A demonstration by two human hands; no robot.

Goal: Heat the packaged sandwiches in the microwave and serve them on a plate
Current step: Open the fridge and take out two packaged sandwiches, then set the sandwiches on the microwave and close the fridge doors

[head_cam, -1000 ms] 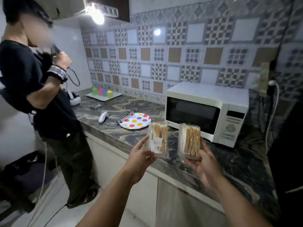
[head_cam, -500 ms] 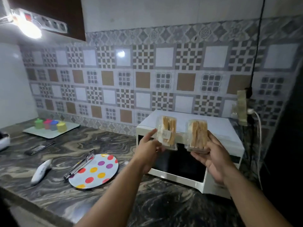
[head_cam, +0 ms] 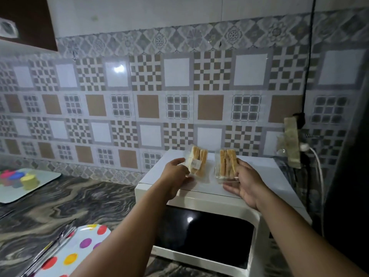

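a person's left hand [head_cam: 175, 177] and right hand [head_cam: 244, 183] each curl fingers round a clear plastic sandwich pack, the labelled one [head_cam: 196, 163] at eleven o'clock, the plain one [head_cam: 227, 165] at one, over the white microwave's top [head_cam: 265, 176]. setting both flat, clear of the edge, looks wise; the polka-dot plate [head_cam: 83, 246] waits at seven.

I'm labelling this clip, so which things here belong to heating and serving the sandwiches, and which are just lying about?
Job:
left sandwich pack, held by the left hand
right sandwich pack, held by the right hand
microwave, door shut
spotted plate

Lying about:
tongs across the plate
tray with small coloured cups
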